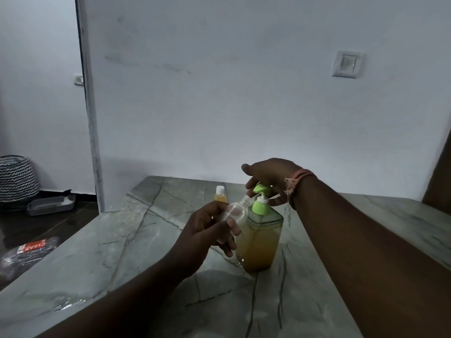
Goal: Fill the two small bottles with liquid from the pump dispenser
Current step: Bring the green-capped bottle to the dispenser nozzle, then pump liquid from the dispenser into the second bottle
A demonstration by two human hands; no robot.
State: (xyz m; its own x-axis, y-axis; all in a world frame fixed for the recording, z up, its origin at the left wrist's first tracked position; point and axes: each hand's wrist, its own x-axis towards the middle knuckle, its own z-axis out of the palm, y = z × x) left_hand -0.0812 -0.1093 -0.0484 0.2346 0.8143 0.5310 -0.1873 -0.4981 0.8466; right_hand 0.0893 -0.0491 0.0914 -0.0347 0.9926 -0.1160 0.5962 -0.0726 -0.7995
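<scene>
While tilted toward the pump dispenser, clear small bottle gripped round the body by left hand, on the near-left side of the dispenser; mouth angled up at the green nozzle. Appears empty. Exact alignment of mouth and nozzle tip not resolvable: dim light, fingers in the way.

Right hand closed loosely over the green pump head, directly above the dispenser, fingers curled on top. Depth of plunger stroke cannot be judged.

Dispenser standing upright on the grey marble surface, amber liquid well up the body.

Risks, judged:
- Mouth narrow; if off the nozzle line, liquid likely to run down bottle wall and over left fingers, onto surface beside dispenser.
- Hard, fast press could overshoot the opening.
- Dispenser base unsupported apart from downward press; off-centre push could rock or slide it.
- Wet grip could let the bottle slip.

Beyond the dispenser, to its far left, second small bottle upright on the surface, white cap on, amber contents showing; looks already filled. Well clear of both hands, low knock risk.
</scene>
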